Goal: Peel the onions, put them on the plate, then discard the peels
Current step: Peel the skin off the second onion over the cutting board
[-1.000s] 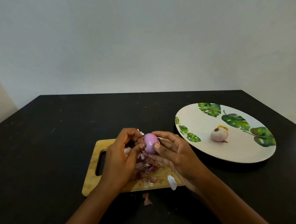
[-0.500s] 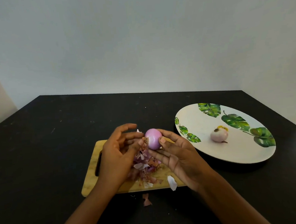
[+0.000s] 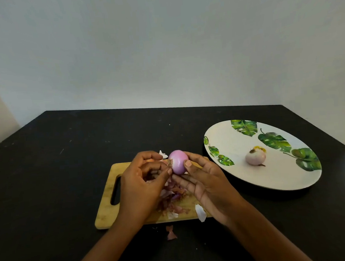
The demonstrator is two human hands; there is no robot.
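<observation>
A smooth purple onion [image 3: 178, 162] is held above the wooden cutting board [image 3: 109, 196]. My right hand [image 3: 206, 181] pinches it between thumb and fingers. My left hand [image 3: 139, 182] touches the onion's root end with curled fingertips and thumb. A heap of purple and white peels [image 3: 172, 199] lies on the board under my hands. A pale peeled onion [image 3: 255, 157] rests on the white plate with green leaf prints [image 3: 237, 178] to the right.
The black table [image 3: 59, 177] carries everything. One peel scrap [image 3: 171, 232] lies on the table just in front of the board, and a white scrap [image 3: 200, 213] hangs over the board's front edge. A plain wall stands behind the table.
The onion has been turned in my fingers and lifted slightly, so its root end now faces my left hand. My left fingers have curled back onto that end.
</observation>
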